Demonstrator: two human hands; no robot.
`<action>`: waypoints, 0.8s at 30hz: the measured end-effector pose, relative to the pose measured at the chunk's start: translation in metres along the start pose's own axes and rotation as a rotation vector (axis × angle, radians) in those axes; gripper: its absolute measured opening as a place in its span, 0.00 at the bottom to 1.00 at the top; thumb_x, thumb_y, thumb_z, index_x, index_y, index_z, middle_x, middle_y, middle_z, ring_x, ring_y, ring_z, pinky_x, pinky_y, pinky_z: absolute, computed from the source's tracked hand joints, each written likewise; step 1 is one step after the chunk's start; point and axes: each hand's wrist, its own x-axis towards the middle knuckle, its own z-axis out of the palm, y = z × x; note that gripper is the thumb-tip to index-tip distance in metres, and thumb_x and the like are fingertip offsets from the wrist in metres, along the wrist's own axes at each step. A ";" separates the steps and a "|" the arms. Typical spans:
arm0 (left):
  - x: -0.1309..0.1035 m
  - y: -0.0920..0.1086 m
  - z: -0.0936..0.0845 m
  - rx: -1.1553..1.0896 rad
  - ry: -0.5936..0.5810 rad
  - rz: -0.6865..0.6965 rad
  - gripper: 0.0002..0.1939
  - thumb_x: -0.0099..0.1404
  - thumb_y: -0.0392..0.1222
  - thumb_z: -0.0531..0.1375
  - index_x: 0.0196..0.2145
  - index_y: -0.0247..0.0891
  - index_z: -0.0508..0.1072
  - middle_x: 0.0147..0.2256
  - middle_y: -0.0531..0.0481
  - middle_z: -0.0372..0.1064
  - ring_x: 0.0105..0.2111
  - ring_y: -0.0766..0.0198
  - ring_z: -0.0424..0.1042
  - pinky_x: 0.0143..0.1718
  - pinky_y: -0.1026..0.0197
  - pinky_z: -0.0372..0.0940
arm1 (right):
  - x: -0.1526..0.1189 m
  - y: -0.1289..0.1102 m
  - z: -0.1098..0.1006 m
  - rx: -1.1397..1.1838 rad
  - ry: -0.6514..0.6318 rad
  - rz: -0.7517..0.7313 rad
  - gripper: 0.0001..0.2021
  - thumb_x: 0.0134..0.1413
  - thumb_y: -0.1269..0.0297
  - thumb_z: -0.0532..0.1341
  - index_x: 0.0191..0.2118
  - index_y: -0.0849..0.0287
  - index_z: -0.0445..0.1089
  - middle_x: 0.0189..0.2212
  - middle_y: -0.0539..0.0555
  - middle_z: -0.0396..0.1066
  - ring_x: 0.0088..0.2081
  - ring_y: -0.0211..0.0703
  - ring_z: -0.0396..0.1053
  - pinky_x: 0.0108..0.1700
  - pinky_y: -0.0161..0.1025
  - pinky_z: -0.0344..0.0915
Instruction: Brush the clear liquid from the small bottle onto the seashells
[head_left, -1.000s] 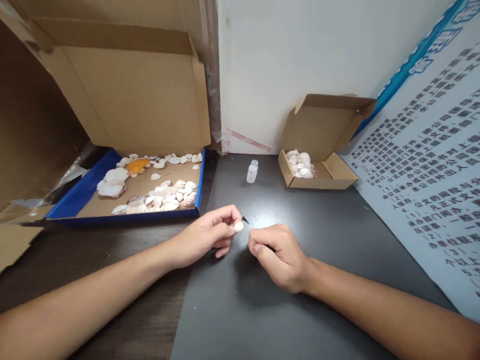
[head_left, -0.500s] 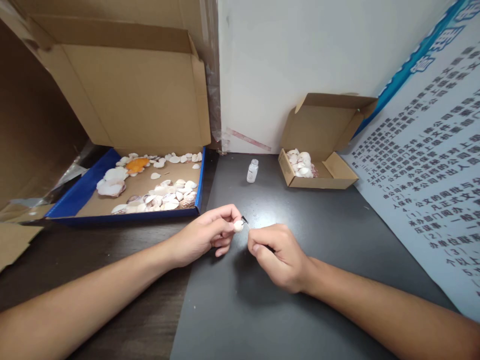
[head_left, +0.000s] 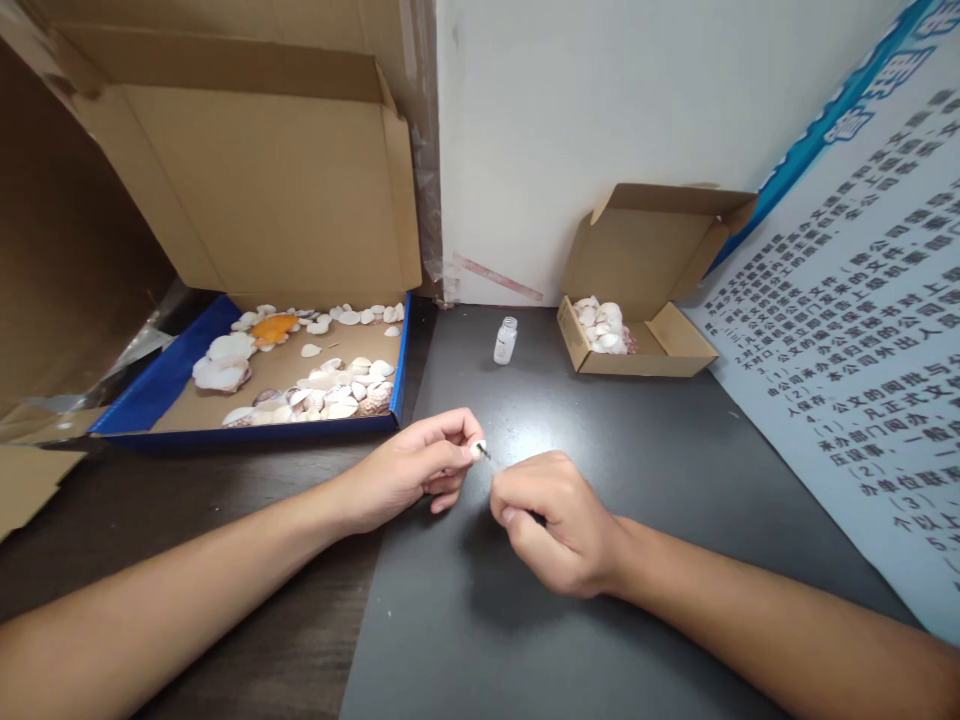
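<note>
Between the thumb and fingertips of my left hand (head_left: 420,465) is a small white seashell (head_left: 475,450). My right hand (head_left: 559,525) is closed around the handle of a small dark-tipped brush (head_left: 486,455); the handle is hidden in the fist and a thin pale stem shows. The brush tip lies against the shell, or just in front of it. Behind both hands, a small bottle (head_left: 505,342) with no cap stands upright on the dark grey mat (head_left: 645,450).
At the left, a blue-edged cardboard box (head_left: 247,433) with its lid raised holds many white shells and an orange one (head_left: 274,329). A smaller open box (head_left: 637,366) with white shells stands at the back right. A printed sheet (head_left: 862,330) leans along the right side.
The brush tip has moved down and left onto or in front of the shell, which now looks turned. My right hand has shifted slightly left. My left hand has stayed nearly in place.
</note>
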 end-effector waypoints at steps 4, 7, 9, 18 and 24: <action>0.000 0.000 0.000 -0.002 -0.001 -0.008 0.05 0.65 0.38 0.56 0.32 0.39 0.62 0.21 0.60 0.48 0.20 0.72 0.49 0.21 0.69 0.57 | 0.000 -0.001 -0.001 -0.039 0.050 0.066 0.08 0.48 0.73 0.49 0.23 0.56 0.51 0.16 0.44 0.50 0.18 0.32 0.48 0.23 0.32 0.48; 0.000 0.000 0.000 -0.024 0.014 -0.014 0.04 0.65 0.38 0.56 0.32 0.39 0.62 0.20 0.61 0.47 0.19 0.72 0.48 0.20 0.70 0.57 | 0.001 -0.001 0.000 -0.044 -0.008 0.014 0.07 0.46 0.72 0.49 0.22 0.56 0.52 0.16 0.44 0.50 0.18 0.33 0.47 0.24 0.33 0.47; 0.000 0.000 0.001 -0.032 0.021 -0.018 0.05 0.65 0.38 0.57 0.32 0.39 0.63 0.19 0.61 0.46 0.19 0.72 0.48 0.20 0.70 0.57 | 0.001 -0.001 0.000 -0.090 0.012 0.107 0.07 0.48 0.71 0.50 0.22 0.56 0.52 0.16 0.44 0.50 0.18 0.33 0.47 0.24 0.33 0.46; 0.002 0.005 0.000 -0.132 0.050 -0.051 0.05 0.64 0.38 0.60 0.33 0.36 0.66 0.21 0.58 0.56 0.17 0.75 0.50 0.18 0.70 0.59 | 0.001 -0.001 0.001 -0.097 -0.003 0.156 0.07 0.48 0.71 0.50 0.22 0.57 0.53 0.16 0.45 0.51 0.19 0.32 0.48 0.24 0.33 0.46; 0.002 0.007 -0.002 -0.219 0.051 -0.059 0.05 0.63 0.35 0.60 0.30 0.36 0.66 0.21 0.57 0.57 0.17 0.75 0.51 0.18 0.71 0.58 | 0.001 0.000 0.001 -0.056 -0.026 0.087 0.06 0.47 0.72 0.50 0.23 0.57 0.52 0.17 0.45 0.52 0.20 0.33 0.48 0.25 0.33 0.47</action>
